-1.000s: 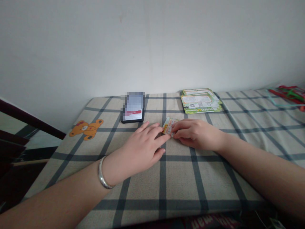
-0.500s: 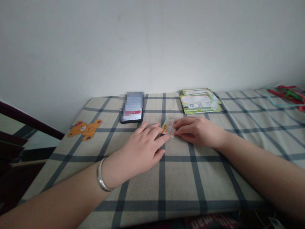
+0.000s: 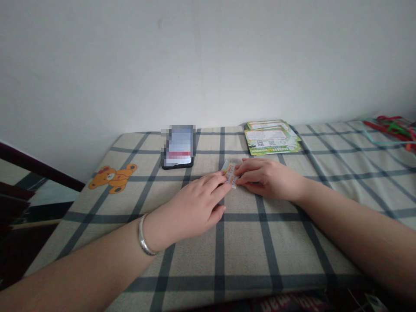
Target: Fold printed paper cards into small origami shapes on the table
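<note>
A small printed card [image 3: 231,174] with orange and white panels lies low over the checked cloth, between my two hands. My right hand [image 3: 264,177] pinches its right edge between thumb and fingers. Coming from the left, my left hand [image 3: 201,201], with a silver bangle on the wrist, has its fingers stretched out flat. Its fingertips rest on the card's left side and cover part of the print. The left thumb sits apart from the card, near the cloth.
A phone [image 3: 178,149] with a lit, blurred screen lies beyond my left hand. Behind my right hand is a stack of green and white printed cards [image 3: 273,138]. A teddy bear cutout [image 3: 113,177] lies at the left. Red and green items [image 3: 394,128] sit far right. The wall [image 3: 208,65] bounds the back.
My left hand's fingers have drawn closer together and now cover more of the card's left side. My right hand keeps its pinch almost unmoved. The view has shifted slightly.
</note>
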A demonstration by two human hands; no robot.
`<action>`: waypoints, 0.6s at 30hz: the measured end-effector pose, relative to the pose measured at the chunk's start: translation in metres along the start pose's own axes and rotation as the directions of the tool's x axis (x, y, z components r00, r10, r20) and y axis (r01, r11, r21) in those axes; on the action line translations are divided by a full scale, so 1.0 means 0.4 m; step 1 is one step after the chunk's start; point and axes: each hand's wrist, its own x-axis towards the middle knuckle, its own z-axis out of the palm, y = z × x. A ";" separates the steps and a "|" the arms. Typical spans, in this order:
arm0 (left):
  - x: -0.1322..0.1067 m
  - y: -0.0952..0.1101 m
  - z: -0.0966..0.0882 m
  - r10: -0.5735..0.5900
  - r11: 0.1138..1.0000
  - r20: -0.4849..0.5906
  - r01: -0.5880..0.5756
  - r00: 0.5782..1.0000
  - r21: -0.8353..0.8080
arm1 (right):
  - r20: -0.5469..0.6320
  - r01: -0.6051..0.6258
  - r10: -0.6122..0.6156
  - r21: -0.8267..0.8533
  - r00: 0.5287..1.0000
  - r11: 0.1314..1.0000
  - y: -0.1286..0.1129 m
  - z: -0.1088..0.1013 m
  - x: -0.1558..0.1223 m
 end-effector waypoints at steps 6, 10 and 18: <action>0.004 -0.001 -0.012 -0.005 0.999 0.027 0.007 1.000 -0.048 | 0.021 -0.009 0.009 0.003 1.000 1.000 -0.001 -0.001 0.000; 0.007 -0.003 -0.017 -0.015 0.999 0.041 0.017 0.999 -0.045 | 0.058 -0.019 0.023 -0.054 0.998 0.998 -0.009 -0.011 0.005; 0.017 0.004 -0.015 -0.022 1.000 0.036 0.023 0.999 -0.003 | 0.082 -0.096 0.127 -0.306 0.989 0.947 -0.028 -0.031 0.009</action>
